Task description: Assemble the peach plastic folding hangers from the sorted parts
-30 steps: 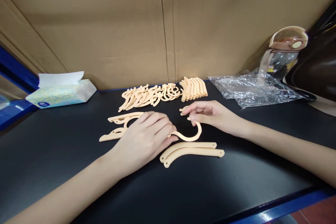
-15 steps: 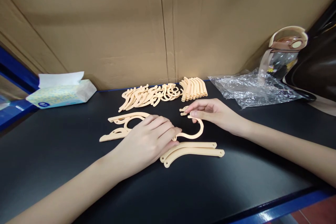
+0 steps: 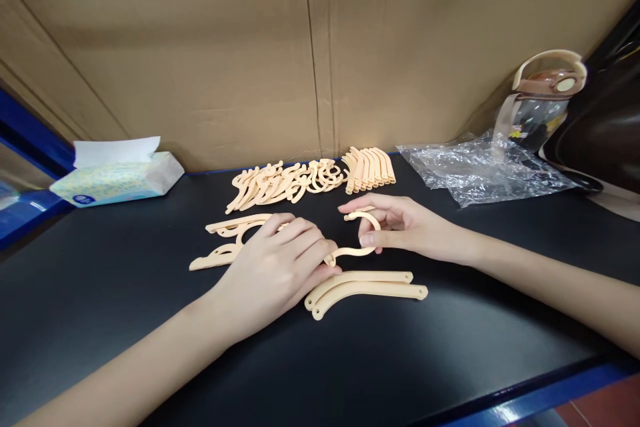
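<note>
A beige S-curved plastic hook [image 3: 353, 252] spans both hands above the black table. My left hand [image 3: 287, 263] is closed on the hook's lower end, and the fingers hide part of the grip. My right hand [image 3: 400, 223] has its thumb and fingers around the hook's round bend. Just in front of me lie two curved beige bars [image 3: 375, 289] with holes at their ends, side by side. Left of my left hand, more beige pieces [image 3: 217, 257] with a ring-like curve lie partly covered by that hand.
At the back are a pile of loose beige hooks and curved pieces [image 3: 260, 185] and a neat row of bars [image 3: 371, 170]. A tissue pack [image 3: 120, 180] stands left. Clear plastic wrap [image 3: 485, 170] and a bottle [image 3: 540, 107] are right, before a cardboard wall [image 3: 225, 67].
My right hand has moved from the hook's tip onto its bend, and the hook has tilted slightly. A small beige piece beside my right fingertips is now mostly hidden. My left hand barely moved.
</note>
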`<state>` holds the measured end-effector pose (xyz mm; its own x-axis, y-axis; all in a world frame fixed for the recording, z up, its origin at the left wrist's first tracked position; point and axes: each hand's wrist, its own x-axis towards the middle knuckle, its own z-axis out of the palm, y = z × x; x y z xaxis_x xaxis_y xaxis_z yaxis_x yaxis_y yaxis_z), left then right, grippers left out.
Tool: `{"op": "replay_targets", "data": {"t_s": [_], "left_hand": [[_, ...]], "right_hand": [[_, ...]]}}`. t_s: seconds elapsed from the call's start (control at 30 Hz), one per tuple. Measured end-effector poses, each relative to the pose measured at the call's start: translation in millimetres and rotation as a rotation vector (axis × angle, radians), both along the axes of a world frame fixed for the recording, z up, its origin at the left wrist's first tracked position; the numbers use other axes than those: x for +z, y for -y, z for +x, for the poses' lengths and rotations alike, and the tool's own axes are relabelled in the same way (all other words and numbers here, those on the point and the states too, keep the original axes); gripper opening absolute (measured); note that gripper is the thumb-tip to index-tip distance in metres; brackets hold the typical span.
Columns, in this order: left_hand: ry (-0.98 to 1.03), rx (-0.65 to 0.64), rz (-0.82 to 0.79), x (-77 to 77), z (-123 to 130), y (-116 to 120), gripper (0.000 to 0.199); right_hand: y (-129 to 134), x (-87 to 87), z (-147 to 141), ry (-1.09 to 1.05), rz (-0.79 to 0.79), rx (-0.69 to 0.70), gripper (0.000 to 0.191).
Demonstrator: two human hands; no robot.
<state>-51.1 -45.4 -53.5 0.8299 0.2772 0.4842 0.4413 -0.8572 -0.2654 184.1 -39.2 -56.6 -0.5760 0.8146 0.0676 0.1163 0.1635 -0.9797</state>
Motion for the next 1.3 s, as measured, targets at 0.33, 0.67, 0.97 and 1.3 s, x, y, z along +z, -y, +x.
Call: {"op": "replay_targets", "data": {"t_s": [0.33, 0.67, 0.97, 1.3], "left_hand": [[0.002, 0.004, 0.005, -0.6, -0.6, -1.4, 0.019], [-0.018, 0.004, -0.017, 2.4, -0.7, -0.3, 0.021], [-0.003, 0.020, -0.034, 1.3, 0.3, -0.1, 0.019], [0.034, 0.011, -0.181, 4.1, -1.5, 1.4, 0.025]], "right_hand": [[-4.8, -2.4, 1.7, 0.014, -0.070, -0.021, 0.046], [-4.0, -2.0, 4.3, 0.155, 0.076, 0.090, 0.020], [-5.1, -2.9, 3.8, 0.101, 0.092, -0.077, 0.023], [-9.4, -1.6, 4.4, 0.068, 0.096, -0.223, 0.024]]}}
